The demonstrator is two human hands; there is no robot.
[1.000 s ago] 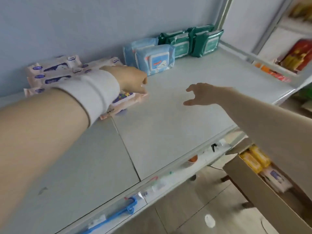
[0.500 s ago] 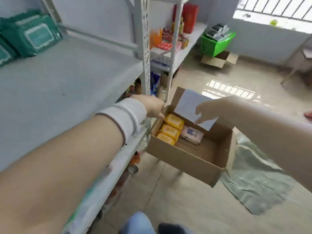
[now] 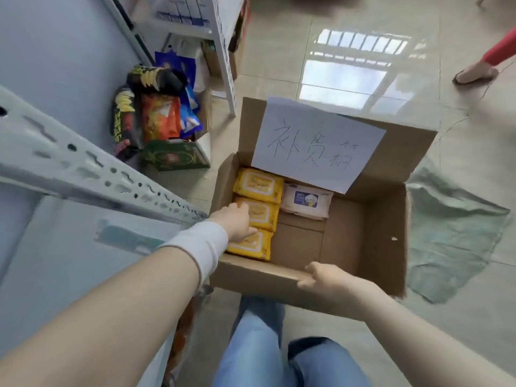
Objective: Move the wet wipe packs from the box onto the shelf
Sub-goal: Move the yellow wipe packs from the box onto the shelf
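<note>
Four packs are left in the cardboard box (image 3: 385,241), mid-frame: three yellow wipe packs (image 3: 258,185) and one pink pack (image 3: 305,201). My left hand (image 3: 237,223) touches the middle yellow one, grip unclear; my right hand (image 3: 326,277) clamps the box's near rim.

Left hand (image 3: 237,224) on middle yellow pack (image 3: 265,215) in box (image 3: 386,241), right hand (image 3: 331,280) round near rim

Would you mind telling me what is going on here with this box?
A person is unpacking wet wipes. The right hand grips the near rim of the cardboard box, while the left hand reaches inside and touches the middle yellow pack of three; whether it already grips it is unclear. A pink pack lies beside them. Nothing is lifted out yet.
</note>
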